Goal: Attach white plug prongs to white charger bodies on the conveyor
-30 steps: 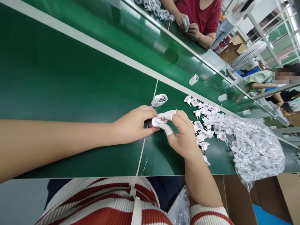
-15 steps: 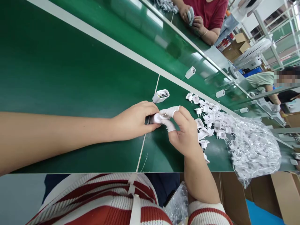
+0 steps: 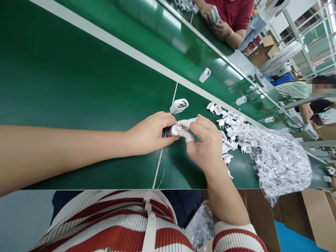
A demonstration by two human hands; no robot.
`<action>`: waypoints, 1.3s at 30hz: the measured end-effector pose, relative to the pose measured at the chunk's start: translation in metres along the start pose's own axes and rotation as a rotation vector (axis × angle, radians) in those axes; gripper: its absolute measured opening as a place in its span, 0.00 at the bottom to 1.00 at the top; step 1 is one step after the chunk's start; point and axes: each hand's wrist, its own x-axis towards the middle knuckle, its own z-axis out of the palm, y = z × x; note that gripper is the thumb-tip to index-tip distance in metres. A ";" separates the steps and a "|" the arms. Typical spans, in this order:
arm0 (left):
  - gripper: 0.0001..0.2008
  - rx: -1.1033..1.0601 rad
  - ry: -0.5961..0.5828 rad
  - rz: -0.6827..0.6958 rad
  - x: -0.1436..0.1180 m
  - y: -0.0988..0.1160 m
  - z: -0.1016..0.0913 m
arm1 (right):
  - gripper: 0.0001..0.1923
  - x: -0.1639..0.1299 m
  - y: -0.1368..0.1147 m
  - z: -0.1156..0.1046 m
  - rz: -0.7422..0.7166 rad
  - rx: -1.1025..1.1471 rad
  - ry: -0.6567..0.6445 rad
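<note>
My left hand (image 3: 156, 132) is closed around a white charger housing (image 3: 172, 131) held low over the green bench. White covers wrap the thumb and forefinger of my right hand (image 3: 203, 141), which pinch at the housing's right end. Between those fingertips, a white plug cap is mostly covered, so its fit against the housing cannot be made out. Just beyond my hands stands another charger housing (image 3: 179, 106), its open end showing a circuit board. Loose white plug caps with pins (image 3: 232, 131) lie heaped to the right of my right hand.
A clear plastic bag (image 3: 286, 162) full of white parts sits at the bench's right. Along the far side runs a green conveyor belt (image 3: 181, 57) carrying spaced housings (image 3: 204, 75). Across it, a co-worker's hands (image 3: 214, 21) hold white parts. Below is an open cardboard box (image 3: 291, 213).
The housings on the belt have moved left. My right hand's covered fingers have closed further over the plug cap and shifted slightly left. My left hand stays in nearly the same place.
</note>
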 end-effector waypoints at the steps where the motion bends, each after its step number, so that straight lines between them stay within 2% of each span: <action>1: 0.13 0.000 0.012 0.000 0.000 0.001 0.001 | 0.10 -0.001 0.001 0.001 0.018 0.032 0.007; 4: 0.14 -0.004 0.013 -0.011 0.000 0.008 -0.002 | 0.10 -0.006 0.006 0.003 0.130 0.225 0.009; 7: 0.14 -0.019 -0.069 -0.065 0.004 0.019 -0.015 | 0.26 -0.009 0.017 -0.002 0.271 0.411 0.029; 8: 0.14 -0.018 -0.065 -0.091 0.008 0.021 -0.022 | 0.28 -0.010 0.023 -0.005 0.322 0.381 0.038; 10: 0.17 0.014 0.038 -0.145 0.023 0.018 -0.040 | 0.26 -0.011 0.034 -0.011 0.460 0.146 -0.009; 13: 0.24 0.166 0.280 -0.254 0.064 -0.007 -0.073 | 0.24 -0.012 0.048 -0.015 0.673 -0.230 -0.276; 15: 0.27 0.294 0.399 -0.343 0.095 -0.034 -0.094 | 0.26 -0.013 0.051 -0.014 0.723 -0.285 -0.396; 17: 0.32 0.363 0.451 -0.403 0.124 -0.062 -0.111 | 0.26 -0.013 0.052 -0.012 0.719 -0.254 -0.391; 20: 0.36 0.418 0.477 -0.477 0.152 -0.091 -0.126 | 0.27 -0.012 0.054 -0.011 0.719 -0.151 -0.249; 22: 0.41 0.449 0.510 -0.511 0.162 -0.100 -0.125 | 0.25 -0.012 0.056 -0.011 0.728 -0.060 -0.096; 24: 0.48 0.510 0.590 -0.477 0.169 -0.100 -0.115 | 0.21 -0.011 0.059 -0.010 0.743 0.106 0.092; 26: 0.51 0.588 0.643 -0.324 0.178 -0.096 -0.098 | 0.19 -0.010 0.061 -0.008 0.788 0.391 0.275; 28: 0.49 0.628 0.601 -0.174 0.192 -0.090 -0.078 | 0.18 -0.008 0.061 -0.007 0.853 0.738 0.405; 29: 0.49 0.622 0.550 -0.149 0.201 -0.088 -0.068 | 0.17 -0.007 0.061 -0.007 0.879 0.900 0.440; 32: 0.42 0.495 0.399 -0.301 0.229 -0.087 -0.044 | 0.17 -0.005 0.058 -0.011 0.891 1.273 0.445; 34: 0.28 0.414 0.353 -0.392 0.241 -0.087 -0.037 | 0.18 -0.005 0.055 -0.016 0.875 1.413 0.395; 36: 0.16 0.387 0.358 -0.385 0.240 -0.082 -0.039 | 0.18 -0.005 0.052 -0.020 0.869 1.489 0.341; 39: 0.16 0.388 0.418 -0.255 0.211 -0.056 -0.053 | 0.20 -0.005 0.049 -0.020 0.864 1.492 0.315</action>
